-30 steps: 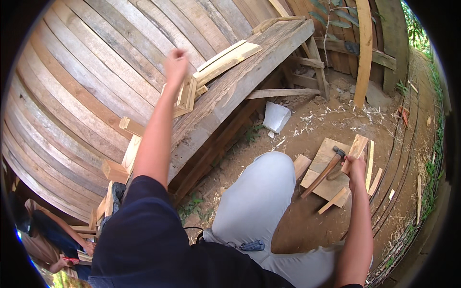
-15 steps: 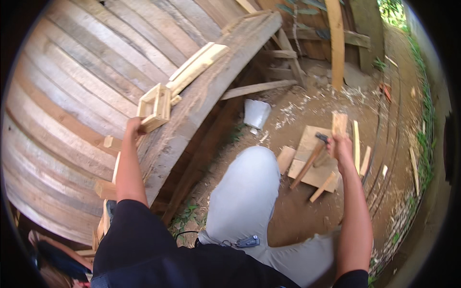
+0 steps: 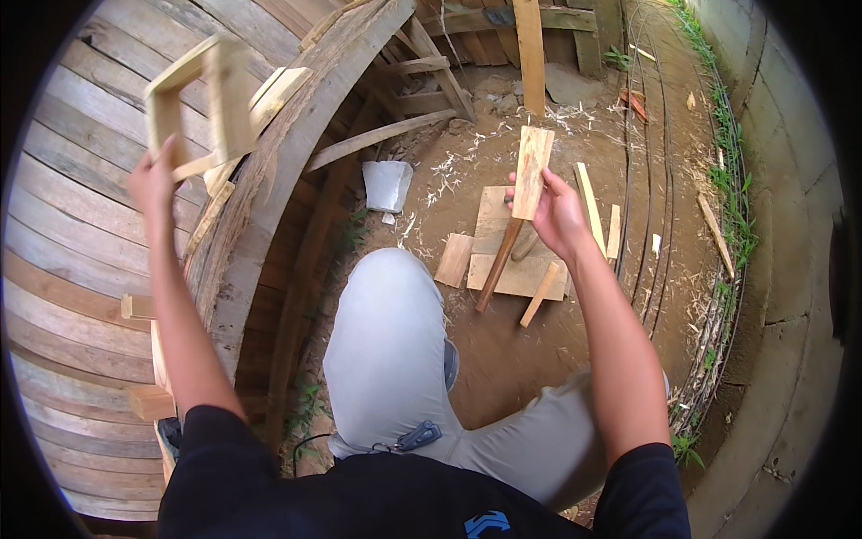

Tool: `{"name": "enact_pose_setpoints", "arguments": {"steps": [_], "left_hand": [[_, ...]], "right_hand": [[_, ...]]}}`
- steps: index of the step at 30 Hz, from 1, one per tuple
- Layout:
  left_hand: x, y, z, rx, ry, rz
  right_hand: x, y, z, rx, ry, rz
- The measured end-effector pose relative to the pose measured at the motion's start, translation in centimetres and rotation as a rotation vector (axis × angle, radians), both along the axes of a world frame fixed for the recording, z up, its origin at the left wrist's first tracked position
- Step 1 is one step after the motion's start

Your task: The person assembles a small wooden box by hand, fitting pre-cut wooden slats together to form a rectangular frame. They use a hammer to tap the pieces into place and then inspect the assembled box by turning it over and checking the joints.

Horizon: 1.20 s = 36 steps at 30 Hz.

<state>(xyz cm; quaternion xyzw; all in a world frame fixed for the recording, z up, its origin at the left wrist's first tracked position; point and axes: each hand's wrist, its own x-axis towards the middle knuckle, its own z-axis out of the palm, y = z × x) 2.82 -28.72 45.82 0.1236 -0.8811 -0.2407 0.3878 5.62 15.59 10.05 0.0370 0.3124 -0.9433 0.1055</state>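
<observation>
My left hand (image 3: 154, 180) grips a small open wooden box frame (image 3: 235, 99) by its lower near edge, lifted over the plank surface and slightly blurred by motion. My right hand (image 3: 558, 214) holds a short flat wood piece (image 3: 533, 166) upright between thumb and fingers. Just beneath that piece, a hammer's wooden handle (image 3: 499, 269) slants down to the left. The wood and fingers largely hide its dark head, and I cannot tell whether this hand also supports it. Below lies a flat wooden board (image 3: 512, 278) on the ground.
A plank platform (image 3: 72, 225) with a thick edge beam fills the left, bearing wood strips (image 3: 280, 97). On the dirt are a pale stone block (image 3: 387, 186), wood offcuts (image 3: 454, 259), shavings and long dark rods (image 3: 648, 180). A concrete wall (image 3: 790, 269) borders the right.
My left hand has lifted the box frame off the platform's edge and tilted it. My right hand has turned, showing the wood piece's broad face. The view has shifted right.
</observation>
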Motion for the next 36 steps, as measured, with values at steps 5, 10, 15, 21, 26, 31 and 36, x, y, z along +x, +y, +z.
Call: {"name": "enact_pose_setpoints", "arguments": {"steps": [5,10,15,21,26,31,36], "left_hand": [[-4.4,12.3,-12.0,0.163,-0.150,-0.237],[-2.5,22.5,-20.9,0.058,-0.286,-0.408],[-1.1,25.4,-24.4,0.014,-0.374,-0.419],[-1.2,25.7,-25.9,0.055,-0.372,-0.417],[-1.7,25.5,-26.3,0.082,-0.389,-0.388],[-1.0,25.7,-26.2,0.065,-0.466,-0.362],[-0.4,26.1,-26.3,0.068,-0.454,-0.387]], "right_hand": [[0.9,-1.2,2.6,-0.040,0.112,-0.035],[0.9,0.9,2.2,0.006,0.109,-0.140],[1.1,2.3,2.6,-0.037,0.072,-0.124],[1.6,2.0,3.2,0.024,0.066,-0.087],[1.2,0.8,2.7,0.015,0.041,-0.062],[1.4,0.3,2.6,0.058,0.045,-0.057],[1.4,0.2,2.3,0.097,0.074,-0.081]]}}
